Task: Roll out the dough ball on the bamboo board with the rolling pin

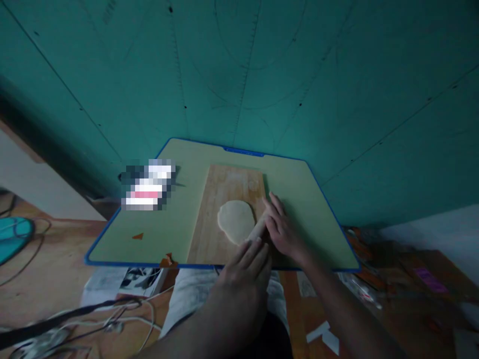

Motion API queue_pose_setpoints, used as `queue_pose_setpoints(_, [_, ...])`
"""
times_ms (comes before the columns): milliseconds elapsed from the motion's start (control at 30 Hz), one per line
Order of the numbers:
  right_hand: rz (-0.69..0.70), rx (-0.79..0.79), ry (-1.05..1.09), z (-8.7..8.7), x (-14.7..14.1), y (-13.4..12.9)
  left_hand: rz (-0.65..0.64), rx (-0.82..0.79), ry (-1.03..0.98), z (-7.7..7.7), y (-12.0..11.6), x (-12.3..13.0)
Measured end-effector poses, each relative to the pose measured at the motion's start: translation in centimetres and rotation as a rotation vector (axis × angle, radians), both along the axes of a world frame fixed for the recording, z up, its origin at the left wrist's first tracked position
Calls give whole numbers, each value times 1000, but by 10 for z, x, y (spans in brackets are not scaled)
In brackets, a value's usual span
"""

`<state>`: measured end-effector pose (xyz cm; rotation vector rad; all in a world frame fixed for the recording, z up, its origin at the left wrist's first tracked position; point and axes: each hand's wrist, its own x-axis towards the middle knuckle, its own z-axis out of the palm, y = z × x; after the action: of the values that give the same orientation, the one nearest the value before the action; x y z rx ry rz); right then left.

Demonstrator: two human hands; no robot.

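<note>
A flat, roundish sheet of dough [236, 221] lies on a wooden board [211, 229] in the middle of a small table. A short pale rolling pin [259, 228] rests slantwise at the dough's lower right edge. My left hand [247, 269] lies over the pin's near end, its fingers extended and close together. At the far end, my right hand [280, 224] rests on the pin with its fingers stretched forward and a little apart. Some flour marks show on the far part of the board.
A blurred-out phone-like object [149, 185] stands at the table's left. Orange scraps [137, 236] lie near the left front edge of the pale green table [322, 219]. A green wall [239, 75] rises behind. Cables [112, 319] and boxes [430, 279] are on the floor.
</note>
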<state>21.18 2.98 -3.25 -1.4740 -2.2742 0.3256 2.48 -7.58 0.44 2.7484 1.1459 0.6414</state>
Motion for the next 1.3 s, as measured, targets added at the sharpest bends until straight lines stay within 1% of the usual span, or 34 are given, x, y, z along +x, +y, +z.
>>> queue_pose_setpoints(100, [20, -15, 0, 2, 4, 0, 31, 6, 0, -3, -4, 8])
queue_pose_setpoints(200, [33, -27, -42, 8, -4, 9, 35, 20, 26, -12, -4, 12])
queue_pose_setpoints(267, [32, -12, -70, 13, -16, 16, 12, 31, 23, -22, -2, 12])
queue_pose_setpoints(333, [39, 19, -111, 19, -30, 23, 17, 45, -8, -32, -1, 8])
queue_pose_setpoints(400, [63, 41, -163, 27, -47, 29, 55, 38, -39, -41, -2, 0])
queue_pose_setpoints(467, [94, 45, -216, 35, -66, 33, 108, 9, -64, -46, -6, -10])
queue_pose_setpoints(533, [125, 34, -257, 41, -88, 36, 169, -18, -74, -48, -12, -22])
queue_pose_setpoints(600, [151, 22, -277, 45, -109, 39, 218, -20, -76, -47, -17, -32])
queue_pose_setpoints(700, [104, -5, -266, 48, -135, 43, 248, -15, -88, -41, -20, -40])
queue_pose_setpoints(767, [46, -14, -242, 48, -143, 43, 235, -23, -112, -35, -20, -39])
queue_pose_setpoints(867, [23, 7, -213, 48, -140, 41, 162, -64, -118, -29, -16, -32])
queue_pose_setpoints(1000, [65, -17, -211, 46, -118, 40, 66, -107, -83, -27, -10, -17])
queue_pose_setpoints(1133, [74, -69, -192, 39, -90, 43, -18, -70, -49, -26, -2, 0])
queue_pose_setpoints(1300, [38, -76, -142, 27, -58, 42, -120, 3, -21, -22, 7, 23])
